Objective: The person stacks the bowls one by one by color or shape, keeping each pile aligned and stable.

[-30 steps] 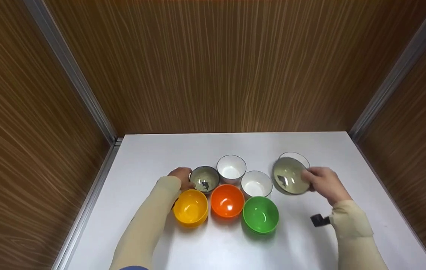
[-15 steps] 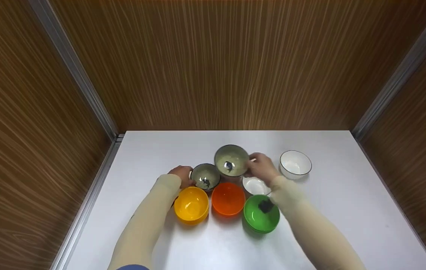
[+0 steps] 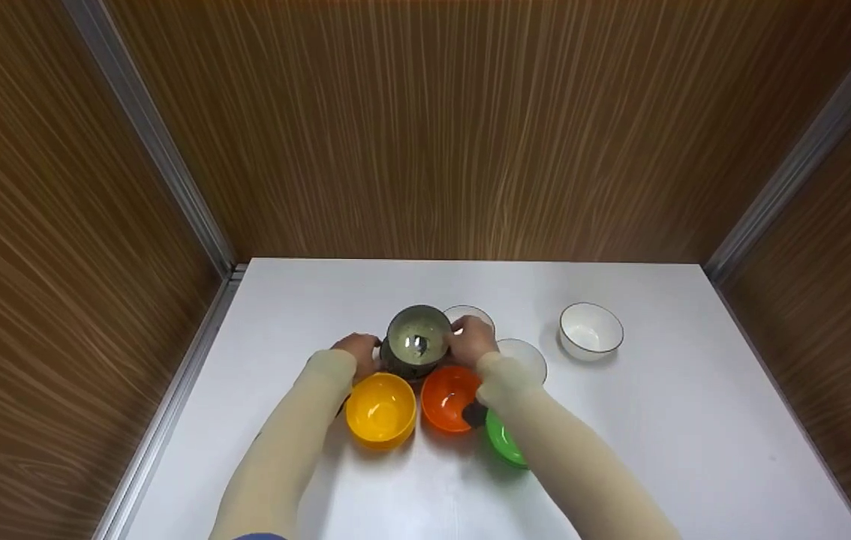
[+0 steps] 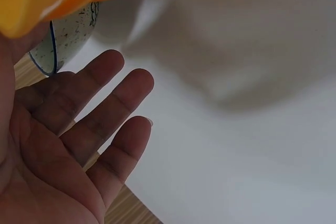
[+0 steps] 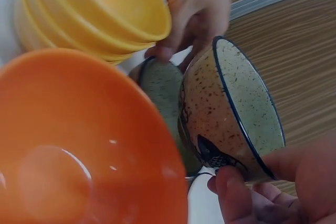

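In the right wrist view my right hand (image 5: 304, 182) pinches the rim of a speckled bowl (image 5: 215, 103) with a dark blue edge and a dark fish-like drawing. This bowl is held tilted over a second speckled bowl (image 5: 161, 85), partly covering it. My left hand (image 3: 359, 352) holds the lower bowl's rim between thumb and index finger; the other fingers (image 4: 121, 98) stay spread in the left wrist view. Just in front are a stack of yellow bowls (image 3: 380, 412) and an orange bowl (image 3: 449, 401).
Green bowls (image 3: 504, 442) lie partly under the right forearm. Two white bowls, one behind the right hand (image 3: 474, 311) and one beside it (image 3: 527, 356), are partly hidden. Another white bowl (image 3: 590, 330) stands to the right on the white table (image 3: 696, 420). Wood-grain panels (image 3: 425, 135) enclose it.
My right hand has carried the speckled bowl from beside the right-hand white bowl leftward, to above the other speckled bowl. My left hand stays at the lower bowl.
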`<state>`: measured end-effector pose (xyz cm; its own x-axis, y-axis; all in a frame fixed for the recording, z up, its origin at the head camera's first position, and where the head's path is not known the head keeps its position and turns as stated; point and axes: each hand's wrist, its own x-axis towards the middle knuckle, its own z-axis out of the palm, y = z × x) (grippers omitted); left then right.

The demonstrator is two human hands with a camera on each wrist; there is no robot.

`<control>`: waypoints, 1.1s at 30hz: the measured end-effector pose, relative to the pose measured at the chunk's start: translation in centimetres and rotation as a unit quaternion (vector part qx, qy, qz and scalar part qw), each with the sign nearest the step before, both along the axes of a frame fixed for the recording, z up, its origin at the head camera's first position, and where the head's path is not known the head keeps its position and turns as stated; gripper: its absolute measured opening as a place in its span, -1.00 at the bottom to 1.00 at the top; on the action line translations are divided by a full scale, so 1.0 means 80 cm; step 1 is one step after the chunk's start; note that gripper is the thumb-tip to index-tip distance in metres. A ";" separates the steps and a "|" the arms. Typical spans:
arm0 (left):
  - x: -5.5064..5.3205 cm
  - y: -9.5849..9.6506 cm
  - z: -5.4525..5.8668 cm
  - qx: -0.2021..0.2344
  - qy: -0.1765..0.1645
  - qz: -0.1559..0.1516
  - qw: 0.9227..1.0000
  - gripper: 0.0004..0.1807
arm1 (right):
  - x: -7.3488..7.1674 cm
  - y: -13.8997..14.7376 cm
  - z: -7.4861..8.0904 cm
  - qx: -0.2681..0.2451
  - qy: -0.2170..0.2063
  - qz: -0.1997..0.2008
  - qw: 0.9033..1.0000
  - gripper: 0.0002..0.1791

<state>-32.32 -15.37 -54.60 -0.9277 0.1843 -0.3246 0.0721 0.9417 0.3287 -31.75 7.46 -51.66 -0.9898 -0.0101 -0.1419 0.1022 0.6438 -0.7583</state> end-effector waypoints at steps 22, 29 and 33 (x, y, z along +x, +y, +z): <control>0.012 0.004 0.003 0.007 0.007 -0.019 1.000 -0.46 | 0.006 -0.015 -0.020 0.073 -0.008 0.004 0.997 -0.77; 0.016 0.006 0.008 -0.002 0.018 -0.034 0.999 -0.47 | 0.005 -0.012 -0.023 0.116 0.009 0.039 0.992 -0.82; 0.016 0.007 0.006 0.001 0.010 -0.027 1.000 -0.46 | 0.003 -0.006 -0.022 0.118 -0.001 0.064 0.991 -0.80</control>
<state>-31.04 -14.84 -54.09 -0.9228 0.2357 -0.3049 0.1304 0.9354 0.3285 -31.52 7.00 -53.46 -0.9821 -0.1027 -0.1576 0.0092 0.8108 -0.5853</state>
